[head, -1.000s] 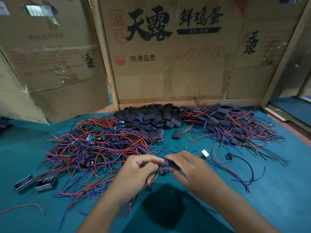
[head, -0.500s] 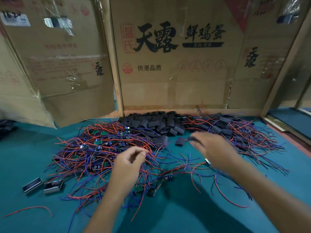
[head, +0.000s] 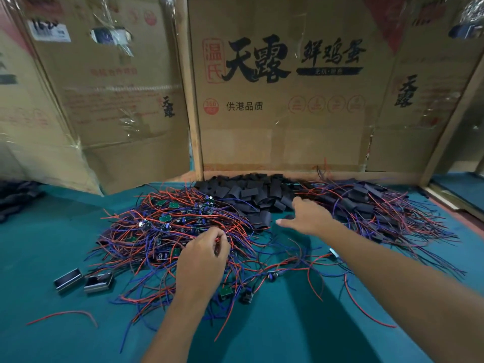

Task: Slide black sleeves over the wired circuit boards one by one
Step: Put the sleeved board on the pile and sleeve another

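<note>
Left hand (head: 201, 260) pinches red wires (head: 162, 231); right hand (head: 309, 216), grip released, over black sleeves (head: 251, 195)

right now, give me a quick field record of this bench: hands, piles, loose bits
left hand: fingers curled in the wires of the unsleeved board pile; whether they grip one is hidden
right hand: open, reaching at the near edge of the black sleeve pile
sleeved boards: heap at right, wires trailing
metal cases: two, on the green mat, left of the wires
backdrop: cardboard boxes
</note>
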`<state>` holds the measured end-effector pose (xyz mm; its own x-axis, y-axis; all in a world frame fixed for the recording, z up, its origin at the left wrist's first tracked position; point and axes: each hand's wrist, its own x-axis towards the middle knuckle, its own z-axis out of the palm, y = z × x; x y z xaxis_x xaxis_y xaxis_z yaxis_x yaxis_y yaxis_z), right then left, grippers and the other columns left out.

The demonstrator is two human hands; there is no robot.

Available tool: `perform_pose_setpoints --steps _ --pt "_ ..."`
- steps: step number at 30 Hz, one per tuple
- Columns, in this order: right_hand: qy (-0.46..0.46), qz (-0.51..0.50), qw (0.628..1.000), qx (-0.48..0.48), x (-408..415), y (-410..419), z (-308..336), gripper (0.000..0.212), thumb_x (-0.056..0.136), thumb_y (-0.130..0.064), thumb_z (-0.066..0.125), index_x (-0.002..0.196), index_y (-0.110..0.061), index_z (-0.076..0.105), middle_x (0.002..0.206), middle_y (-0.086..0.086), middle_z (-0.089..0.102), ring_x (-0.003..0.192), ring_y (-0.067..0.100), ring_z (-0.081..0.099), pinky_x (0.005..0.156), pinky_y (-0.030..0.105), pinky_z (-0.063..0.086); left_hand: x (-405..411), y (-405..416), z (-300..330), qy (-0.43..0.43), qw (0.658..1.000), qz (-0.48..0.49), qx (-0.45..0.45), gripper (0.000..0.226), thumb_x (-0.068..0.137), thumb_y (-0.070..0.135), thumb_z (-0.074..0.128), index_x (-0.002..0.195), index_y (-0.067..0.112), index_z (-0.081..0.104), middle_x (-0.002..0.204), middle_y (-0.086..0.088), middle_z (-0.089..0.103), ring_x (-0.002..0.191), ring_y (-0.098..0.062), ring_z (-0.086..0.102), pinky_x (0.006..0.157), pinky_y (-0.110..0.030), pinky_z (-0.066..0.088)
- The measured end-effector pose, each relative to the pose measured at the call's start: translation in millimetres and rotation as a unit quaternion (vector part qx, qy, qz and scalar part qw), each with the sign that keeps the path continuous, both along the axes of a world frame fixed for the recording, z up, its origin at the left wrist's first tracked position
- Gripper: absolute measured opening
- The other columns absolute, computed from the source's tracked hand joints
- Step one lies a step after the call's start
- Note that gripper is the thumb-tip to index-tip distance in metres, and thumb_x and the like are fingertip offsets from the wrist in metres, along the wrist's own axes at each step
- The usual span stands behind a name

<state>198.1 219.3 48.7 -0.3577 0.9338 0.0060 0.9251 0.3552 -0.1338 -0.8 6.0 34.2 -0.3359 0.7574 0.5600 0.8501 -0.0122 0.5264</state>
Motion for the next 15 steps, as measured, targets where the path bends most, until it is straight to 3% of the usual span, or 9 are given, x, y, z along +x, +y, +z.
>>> perform_pose_setpoints --steps 3,7,10,13,15 --pt "-0.022 -0.088 0.996 -0.006 -13.7 -1.7 -10.9 0.090 0.079 -0.080 0.045 0.131 -0.008 0.035 0.106 0.010 0.059 0.087 0.028 0.062 0.060 0.032 0.046 -0.2 0.0 -3.0 0.001 1.000 -0.014 -0.011 0.019 0.096 0.018 0.060 0.078 0.023 0.059 0.055 0.013 0.050 0.048 -0.006 0.047 0.043 -0.018 0.031" --pt "0.000 -0.108 0.994 0.003 -18.8 0.0 -18.0 0.050 0.093 -0.047 0.053 0.122 -0.010 0.038 0.087 0.004 0.053 0.071 0.025 0.057 0.053 0.033 0.041 -0.5 1.7 -3.0 0.010 1.000 -0.016 -0.008 0.018 0.097 0.020 0.059 0.079 0.023 0.058 0.059 0.012 0.055 0.052 -0.006 0.053 0.046 -0.028 0.043" --pt "0.045 -0.108 0.993 0.010 -12.2 -7.0 -12.6 0.032 0.095 -0.030 0.055 0.115 -0.009 0.042 0.079 0.003 0.049 0.067 0.024 0.053 0.056 0.035 0.045 0.3 3.3 -1.2 0.009 1.000 -0.018 -0.008 0.018 0.097 0.021 0.057 0.079 0.023 0.059 0.059 0.011 0.054 0.051 -0.007 0.052 0.046 -0.025 0.041" --pt "0.174 -0.090 0.980 -0.027 -5.2 -27.8 -2.9 0.035 0.095 -0.024 0.057 0.123 -0.007 0.045 0.082 0.004 0.054 0.066 0.021 0.055 0.056 0.032 0.045 -1.7 4.1 0.4 0.006 1.000 -0.015 -0.010 0.015 0.097 0.022 0.058 0.082 0.023 0.061 0.058 0.010 0.052 0.051 -0.008 0.050 0.047 -0.025 0.037" --pt "0.285 -0.057 0.955 -0.055 -2.4 -54.9 0.4 0.038 0.092 -0.028 0.063 0.126 -0.012 0.053 0.086 0.000 0.057 0.067 0.014 0.055 0.058 0.028 0.042 -1.2 2.4 -0.5 -0.024 0.998 -0.054 -0.023 0.005 0.094 0.030 0.062 0.098 0.028 0.064 0.061 0.009 0.049 0.056 -0.007 0.048 0.052 -0.028 0.039"
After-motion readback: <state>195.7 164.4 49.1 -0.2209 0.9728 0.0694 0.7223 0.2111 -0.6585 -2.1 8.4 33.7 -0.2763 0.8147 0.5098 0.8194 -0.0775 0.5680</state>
